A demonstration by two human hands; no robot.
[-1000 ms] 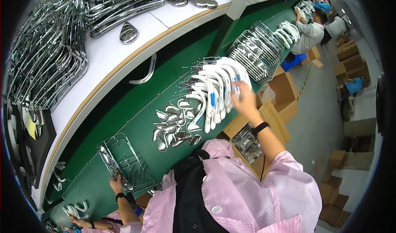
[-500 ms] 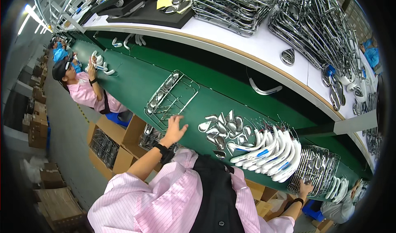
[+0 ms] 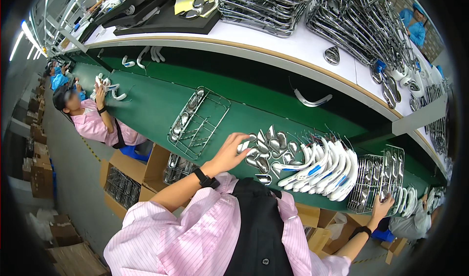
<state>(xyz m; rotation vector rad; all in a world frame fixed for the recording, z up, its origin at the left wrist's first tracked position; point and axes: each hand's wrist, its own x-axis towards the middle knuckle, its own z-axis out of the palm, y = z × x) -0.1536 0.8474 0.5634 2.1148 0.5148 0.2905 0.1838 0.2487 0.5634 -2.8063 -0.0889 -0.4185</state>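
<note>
My left hand point(image 3: 228, 154) is at the left edge of a loose pile of shiny chrome teardrop-shaped covers point(image 3: 266, 150). Thumb and forefinger close round the leftmost chrome cover point(image 3: 243, 146). At the right, my right hand point(image 3: 383, 206) grips the near edge of a chrome wire rack point(image 3: 395, 166), raised at the right end of a stack of such racks point(image 3: 366, 178). Another wire rack point(image 3: 207, 129) lies on the green bench to the left, several chrome covers set along its left side. Between my hands lies a row of curved white handle-like parts point(image 3: 325, 171) with thin wires.
Above the bench runs a white shelf point(image 3: 244, 39) with piles of wire racks point(image 3: 264, 5). A metal post point(image 3: 420, 115) juts in at the right. Open cardboard boxes point(image 3: 122, 173) stand below the bench. A co-worker in pink point(image 3: 95, 115) handles white parts farther left.
My left hand has moved right, from the near side of the left rack to the chrome covers. The right hand has shifted right along the stack, and one rack there now stands raised.
</note>
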